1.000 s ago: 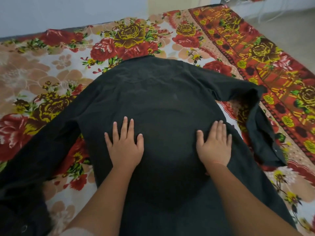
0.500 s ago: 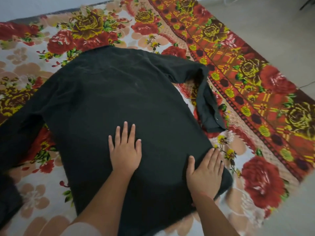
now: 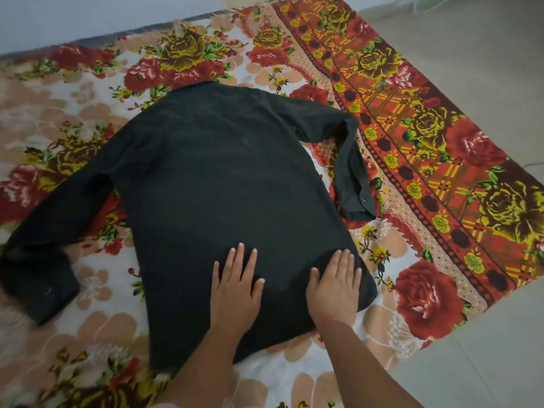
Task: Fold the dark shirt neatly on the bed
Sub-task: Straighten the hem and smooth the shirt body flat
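The dark shirt (image 3: pixel 223 184) lies flat on the floral bed cover (image 3: pixel 97 293), collar end away from me, hem near me. Its left sleeve stretches out to the lower left and its right sleeve bends back down at the right, cuff with a button showing. My left hand (image 3: pixel 237 285) rests palm down on the lower body of the shirt, fingers spread. My right hand (image 3: pixel 335 285) lies flat beside it on the shirt's lower right corner. Neither hand grips the cloth.
The bed cover's red patterned border (image 3: pixel 412 148) runs along the right side, and beyond it is pale floor (image 3: pixel 482 54). A light wall (image 3: pixel 88 16) stands behind the bed's far edge.
Both hands have slid down the shirt toward its hem, staying flat, the right one reaching the lower right corner. The view has shifted so the whole shirt and both sleeves show.
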